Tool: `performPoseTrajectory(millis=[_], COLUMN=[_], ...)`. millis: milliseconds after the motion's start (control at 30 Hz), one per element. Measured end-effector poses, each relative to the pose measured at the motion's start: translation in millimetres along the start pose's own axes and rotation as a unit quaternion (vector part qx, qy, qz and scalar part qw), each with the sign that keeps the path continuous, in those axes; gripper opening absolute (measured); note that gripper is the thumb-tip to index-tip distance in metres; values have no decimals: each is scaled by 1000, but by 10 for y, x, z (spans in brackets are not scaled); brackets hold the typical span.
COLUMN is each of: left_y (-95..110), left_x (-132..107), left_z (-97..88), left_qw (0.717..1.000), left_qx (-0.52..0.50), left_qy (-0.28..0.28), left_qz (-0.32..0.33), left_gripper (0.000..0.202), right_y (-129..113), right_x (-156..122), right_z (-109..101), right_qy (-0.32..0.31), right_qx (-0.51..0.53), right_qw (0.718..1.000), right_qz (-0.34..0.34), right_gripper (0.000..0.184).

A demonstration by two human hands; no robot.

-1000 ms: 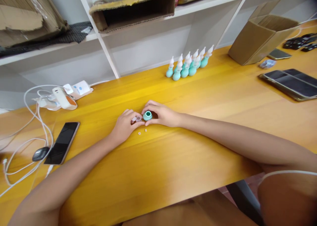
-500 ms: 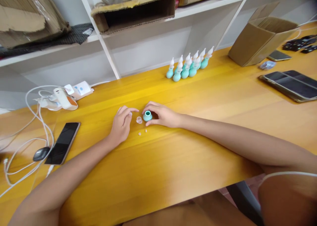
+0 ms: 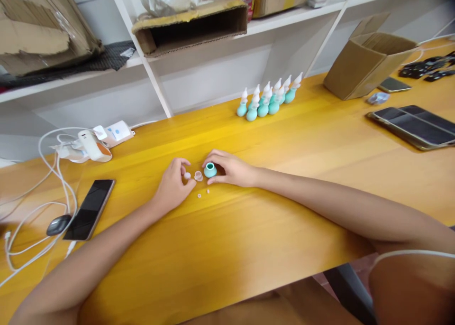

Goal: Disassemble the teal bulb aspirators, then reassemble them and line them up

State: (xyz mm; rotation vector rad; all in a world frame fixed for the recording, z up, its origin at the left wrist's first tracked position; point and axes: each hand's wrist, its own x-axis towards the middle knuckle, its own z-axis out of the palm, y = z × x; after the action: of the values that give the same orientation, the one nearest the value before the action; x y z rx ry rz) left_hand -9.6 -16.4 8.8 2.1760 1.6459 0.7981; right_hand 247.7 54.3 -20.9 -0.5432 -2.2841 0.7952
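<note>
The fingers and thumb of my right hand [image 3: 231, 170] curve round a teal rubber bulb [image 3: 210, 171], which stands with its round mouth up. Left of it, my left hand [image 3: 175, 182] rests on its side, index finger bent and thumb apart. Within that gap lies a small white round piece [image 3: 187, 175]; whether the fingers touch it I cannot tell. Between the hands sits a clear pinkish plastic cup-like part [image 3: 198, 176]. Just below it on the wood are a tiny ring [image 3: 199, 196] and another tiny pale piece [image 3: 208, 191].
Several teal bulbs with white tips [image 3: 263, 107] stand grouped at the back of the table [image 3: 227, 249]. On the left are a phone [image 3: 90, 208], a black mouse-like object [image 3: 59, 225], cables and chargers [image 3: 94, 145]. An open carton [image 3: 355, 73] and a tablet [image 3: 415, 123] lie right.
My left hand has gone from a pointing index finger to bent fingers with the thumb spread, and the white round piece now shows beside it. My right hand stays round the teal bulb.
</note>
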Motion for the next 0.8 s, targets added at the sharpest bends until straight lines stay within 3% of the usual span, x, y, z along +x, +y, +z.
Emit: performPoseTrajectory(millis=[133, 267, 333, 400, 467, 567, 700, 800], left_y=[25, 35, 29, 26, 29, 43, 65, 74], left_x=[-17, -10, -5, -1, 1, 5, 7, 3], left_z=[-26, -19, -9, -2, 1, -2, -13, -22], left_qw=[996, 993, 992, 991, 991, 990, 991, 991], left_qx=[51, 74, 80, 80, 83, 92, 91, 86], left_qy=[-66, -78, -76, -75, -76, -71, -73, -80], left_qz=[44, 58, 66, 71, 73, 75, 67, 63], left_gripper=[26, 24, 24, 23, 22, 22, 21, 22], right_y=[25, 40, 36, 47, 101, 298, 658, 839], right_x=[-1, 13, 34, 65, 97, 113, 39, -33], right_z=[34, 21, -79, -271, -547, -1045, -1595, -1765], right_qy=[4, 53, 96, 164, 247, 331, 324, 269], right_qx=[-14, -1, -11, -52, -107, -195, -299, -330], right_qw=[1000, 998, 994, 983, 962, 922, 891, 899], right_qz=[5, -19, -44, -57, -39, 42, 111, 106], right_gripper=[57, 79, 63, 37, 29, 21, 34, 43])
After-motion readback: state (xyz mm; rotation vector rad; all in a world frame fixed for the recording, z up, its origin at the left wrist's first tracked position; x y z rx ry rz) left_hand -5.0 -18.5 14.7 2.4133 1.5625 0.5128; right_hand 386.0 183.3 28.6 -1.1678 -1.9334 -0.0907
